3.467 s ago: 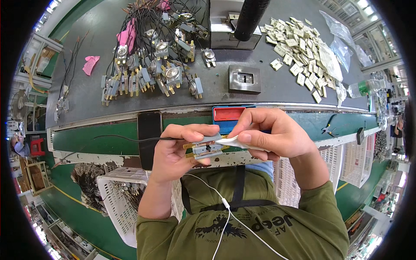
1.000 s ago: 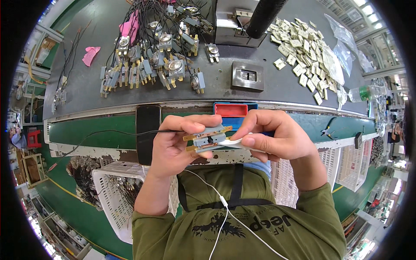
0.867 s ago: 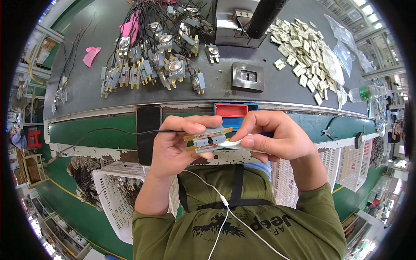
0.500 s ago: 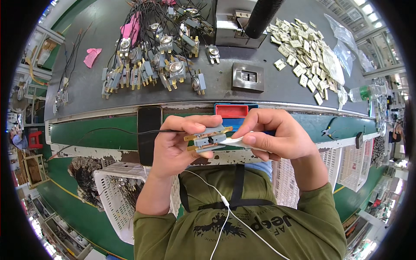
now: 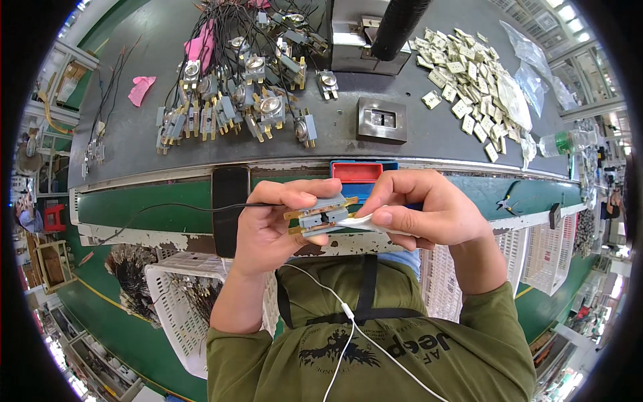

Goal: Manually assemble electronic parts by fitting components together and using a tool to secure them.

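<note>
My left hand (image 5: 264, 228) grips a grey electrical connector (image 5: 323, 216) with brass prongs, held sideways between the thumb and fingers. A black wire (image 5: 191, 205) runs from it out to the left. My right hand (image 5: 429, 211) is closed on a thin white pointed piece (image 5: 365, 222), pinched between thumb and forefinger. Its tip is at the connector's right side, next to a brass prong; whether it touches cannot be made out. The white piece's other end is hidden in my palm.
Wired connectors (image 5: 234, 100) are heaped on the dark bench (image 5: 181, 151), beside a steel block (image 5: 382, 120) and a pile of cream-coloured plates (image 5: 472, 87). Below the bench edge lie a black phone (image 5: 230, 208), a red tray (image 5: 357, 171) and pliers (image 5: 509, 203). White baskets (image 5: 181, 321) flank me.
The white piece's tip has drawn slightly right out of the connector's middle and is less straight. The loose end of the black wire has shifted a little downward.
</note>
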The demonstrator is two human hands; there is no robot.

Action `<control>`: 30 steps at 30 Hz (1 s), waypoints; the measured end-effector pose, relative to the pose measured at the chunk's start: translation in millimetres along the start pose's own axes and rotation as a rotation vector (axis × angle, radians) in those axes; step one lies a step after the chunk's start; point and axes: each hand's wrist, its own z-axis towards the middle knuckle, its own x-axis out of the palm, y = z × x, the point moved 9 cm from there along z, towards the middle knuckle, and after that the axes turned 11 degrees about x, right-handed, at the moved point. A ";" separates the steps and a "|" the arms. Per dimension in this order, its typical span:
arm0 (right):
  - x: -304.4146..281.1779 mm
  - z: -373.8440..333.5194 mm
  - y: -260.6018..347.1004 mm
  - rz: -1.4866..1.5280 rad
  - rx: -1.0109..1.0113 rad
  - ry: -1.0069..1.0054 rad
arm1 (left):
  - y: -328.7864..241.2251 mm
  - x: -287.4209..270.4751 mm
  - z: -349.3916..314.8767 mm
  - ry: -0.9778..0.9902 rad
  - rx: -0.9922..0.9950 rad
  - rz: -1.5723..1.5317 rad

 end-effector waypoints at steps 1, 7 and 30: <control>0.0 -0.3 0.3 0.001 0.001 -0.002 | 0.3 0.7 -0.1 0.014 -0.004 0.003; -0.5 0.1 -0.2 0.010 -0.017 -0.008 | 1.7 -1.2 -0.7 0.002 -0.017 -0.001; -2.0 -0.7 2.0 0.000 -0.037 -0.012 | 2.0 -0.2 -1.9 -0.017 -0.015 -0.016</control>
